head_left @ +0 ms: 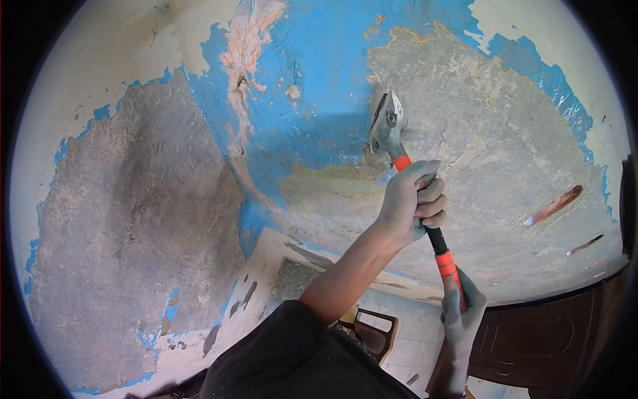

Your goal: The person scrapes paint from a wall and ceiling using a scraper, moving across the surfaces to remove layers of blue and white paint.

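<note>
A long-handled wall scraper [433,223] with a metal head, a black shaft and orange-red grip bands slants across the view. Its bolted metal head [387,126] is at the wall, by the edge between blue paint [319,113] and bare grey plaster [465,133]; whether the blade touches is hard to tell. My left hand [415,199], dusty, is wrapped round the shaft just below the head. Lower down, my right hand [462,309] is closed round the orange-red handle end.
To the left, another wall face [153,199] shows grey plaster bordered by blue and white paint. A dark wooden piece of furniture [531,339] stands lower right. Below are a brown chair [375,336] and a tiled floor [409,332]. Reddish-brown grooves [558,205] mark the right wall.
</note>
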`<state>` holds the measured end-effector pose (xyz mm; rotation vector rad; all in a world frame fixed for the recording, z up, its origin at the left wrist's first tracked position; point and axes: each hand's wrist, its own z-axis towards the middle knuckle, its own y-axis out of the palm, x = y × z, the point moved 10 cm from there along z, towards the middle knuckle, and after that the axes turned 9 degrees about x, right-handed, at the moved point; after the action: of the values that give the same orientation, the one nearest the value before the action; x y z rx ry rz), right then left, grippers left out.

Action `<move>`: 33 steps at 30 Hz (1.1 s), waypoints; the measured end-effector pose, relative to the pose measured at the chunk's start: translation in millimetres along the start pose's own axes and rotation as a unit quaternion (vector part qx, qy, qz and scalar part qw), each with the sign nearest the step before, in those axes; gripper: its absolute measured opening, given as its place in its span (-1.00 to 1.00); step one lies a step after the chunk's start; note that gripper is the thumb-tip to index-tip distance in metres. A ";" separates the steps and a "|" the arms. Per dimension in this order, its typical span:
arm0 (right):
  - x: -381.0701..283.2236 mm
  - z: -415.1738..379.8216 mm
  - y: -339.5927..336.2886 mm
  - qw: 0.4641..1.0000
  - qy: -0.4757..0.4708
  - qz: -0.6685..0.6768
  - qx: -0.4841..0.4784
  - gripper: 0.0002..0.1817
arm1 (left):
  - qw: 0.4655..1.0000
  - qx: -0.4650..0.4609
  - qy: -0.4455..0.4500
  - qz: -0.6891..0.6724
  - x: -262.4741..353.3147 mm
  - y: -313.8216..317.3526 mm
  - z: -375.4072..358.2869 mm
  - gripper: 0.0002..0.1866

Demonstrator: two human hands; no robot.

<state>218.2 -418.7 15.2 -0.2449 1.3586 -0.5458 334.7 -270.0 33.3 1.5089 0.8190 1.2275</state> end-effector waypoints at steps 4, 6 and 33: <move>6.1 -6.0 -10.8 0.996 0.086 0.030 0.000 -0.61 | 1.000 0.024 -0.012 0.013 -13.5 -1.9 -0.2 -0.56; 0.8 -0.2 -7.0 0.996 0.080 0.025 -0.023 -0.60 | 0.999 0.032 0.005 0.015 -9.3 -1.2 -0.3 -0.56; -12.2 -16.3 -9.8 0.996 0.090 0.020 0.006 -0.59 | 0.998 0.005 -0.047 0.030 -5.6 9.7 -6.6 -0.59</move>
<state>198.8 -418.6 26.9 -0.1600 1.5314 -0.5526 326.1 -276.1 40.9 1.5978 0.7220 1.1880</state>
